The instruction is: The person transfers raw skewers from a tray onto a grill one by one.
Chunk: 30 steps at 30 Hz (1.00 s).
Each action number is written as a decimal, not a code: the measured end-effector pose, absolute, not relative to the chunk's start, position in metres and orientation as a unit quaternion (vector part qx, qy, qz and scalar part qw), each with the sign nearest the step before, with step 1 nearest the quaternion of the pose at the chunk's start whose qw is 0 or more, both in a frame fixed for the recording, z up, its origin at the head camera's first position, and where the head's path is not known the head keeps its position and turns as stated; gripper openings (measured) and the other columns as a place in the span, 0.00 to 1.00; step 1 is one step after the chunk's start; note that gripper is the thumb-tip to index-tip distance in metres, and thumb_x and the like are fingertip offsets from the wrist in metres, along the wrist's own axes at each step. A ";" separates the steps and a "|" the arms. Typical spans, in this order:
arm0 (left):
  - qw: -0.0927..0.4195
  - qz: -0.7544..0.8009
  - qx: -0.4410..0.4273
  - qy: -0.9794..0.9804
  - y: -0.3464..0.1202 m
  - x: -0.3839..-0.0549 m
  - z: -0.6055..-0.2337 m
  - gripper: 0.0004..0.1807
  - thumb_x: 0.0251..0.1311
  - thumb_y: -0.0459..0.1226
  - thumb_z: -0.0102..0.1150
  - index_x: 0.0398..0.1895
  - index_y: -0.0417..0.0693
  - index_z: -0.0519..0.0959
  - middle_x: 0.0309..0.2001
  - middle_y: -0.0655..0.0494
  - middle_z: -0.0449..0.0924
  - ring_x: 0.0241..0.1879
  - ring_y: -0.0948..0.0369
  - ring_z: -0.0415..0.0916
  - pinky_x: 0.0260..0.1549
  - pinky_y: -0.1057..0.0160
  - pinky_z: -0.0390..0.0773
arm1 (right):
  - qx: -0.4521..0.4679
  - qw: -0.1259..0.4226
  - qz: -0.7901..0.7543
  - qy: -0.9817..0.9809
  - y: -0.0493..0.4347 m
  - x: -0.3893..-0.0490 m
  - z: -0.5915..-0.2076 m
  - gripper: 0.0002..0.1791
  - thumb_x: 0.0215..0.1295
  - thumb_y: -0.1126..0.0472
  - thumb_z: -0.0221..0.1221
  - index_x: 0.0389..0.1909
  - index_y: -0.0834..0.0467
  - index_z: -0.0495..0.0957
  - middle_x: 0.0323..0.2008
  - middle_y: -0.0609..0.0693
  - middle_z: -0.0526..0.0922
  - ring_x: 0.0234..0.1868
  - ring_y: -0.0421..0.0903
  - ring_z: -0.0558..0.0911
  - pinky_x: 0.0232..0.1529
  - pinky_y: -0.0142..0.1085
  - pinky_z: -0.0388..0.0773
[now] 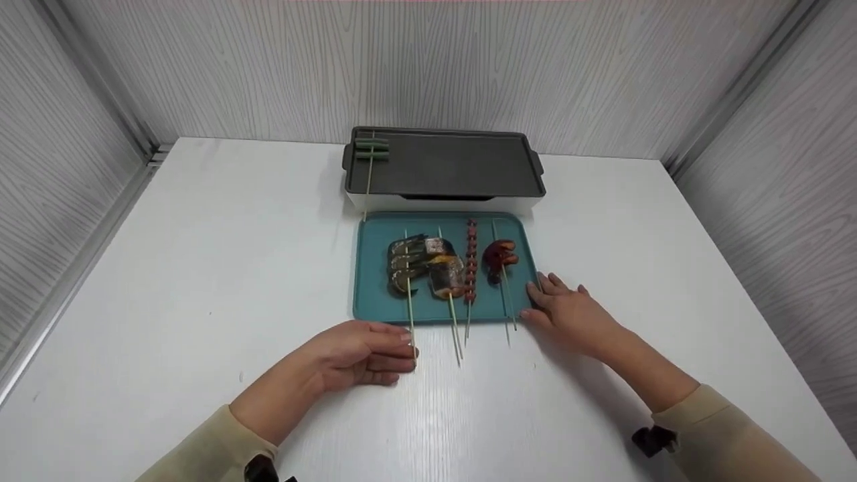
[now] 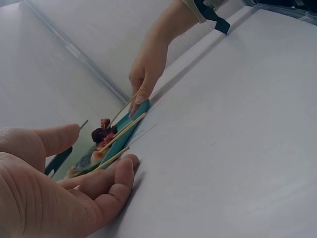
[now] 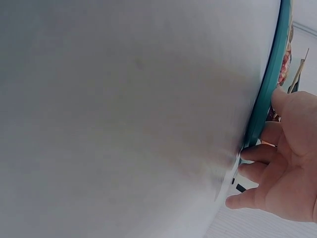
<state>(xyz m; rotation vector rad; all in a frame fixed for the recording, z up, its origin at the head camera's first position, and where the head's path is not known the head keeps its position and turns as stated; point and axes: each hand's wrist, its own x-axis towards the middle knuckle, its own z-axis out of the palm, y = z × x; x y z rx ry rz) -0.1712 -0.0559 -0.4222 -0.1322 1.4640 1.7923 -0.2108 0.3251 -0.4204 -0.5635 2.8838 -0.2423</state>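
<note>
A teal tray (image 1: 375, 294) holds several food skewers: a shrimp skewer (image 1: 402, 262), a skewer of thick dark-skinned chunks (image 1: 447, 276), one of small red pieces (image 1: 471, 258) and one with a dark red-brown piece (image 1: 499, 256). My left hand (image 1: 365, 355) is at the tray's near-left edge. The shrimp skewer's stick lies across its fingers, while the thumb (image 2: 59, 140) stands apart from them. At the tray's near-right corner, my right hand (image 1: 572, 314) touches the rim with thumb and fingers extended, its other fingers (image 3: 252, 171) loosely spread.
Behind the tray stands a dark griddle (image 1: 462, 164) on a white base. A skewer of green pieces (image 1: 372, 148) lies on its left side, the stick reaching over the front edge. Pale wood-grain panels (image 1: 442, 60) enclose the white table (image 1: 268, 254) at the back and sides.
</note>
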 end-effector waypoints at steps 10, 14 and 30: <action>0.410 0.716 -0.055 0.563 -0.053 -0.170 -0.424 0.31 0.76 0.38 0.62 0.73 0.29 0.66 0.51 0.42 0.89 0.49 0.52 0.89 0.44 0.59 0.85 | -0.189 0.094 -0.074 0.975 0.324 -0.211 -0.419 0.37 0.82 0.45 0.55 0.76 0.69 0.66 0.77 0.70 0.63 0.79 0.68 0.61 0.68 0.74 0.59; 0.412 0.720 -0.055 0.556 -0.053 -0.170 -0.425 0.30 0.76 0.37 0.62 0.73 0.29 0.66 0.49 0.43 0.89 0.47 0.53 0.89 0.43 0.60 0.85 | -0.189 0.096 -0.075 0.974 0.324 -0.212 -0.420 0.36 0.82 0.45 0.54 0.77 0.69 0.66 0.77 0.70 0.63 0.79 0.68 0.60 0.68 0.74 0.59; 0.391 0.730 -0.066 0.557 -0.053 -0.169 -0.420 0.32 0.71 0.29 0.65 0.76 0.34 0.69 0.53 0.41 0.88 0.46 0.56 0.89 0.46 0.60 0.84 | -0.187 0.096 -0.074 0.975 0.324 -0.211 -0.421 0.37 0.83 0.44 0.54 0.77 0.69 0.66 0.77 0.70 0.63 0.79 0.69 0.60 0.68 0.74 0.59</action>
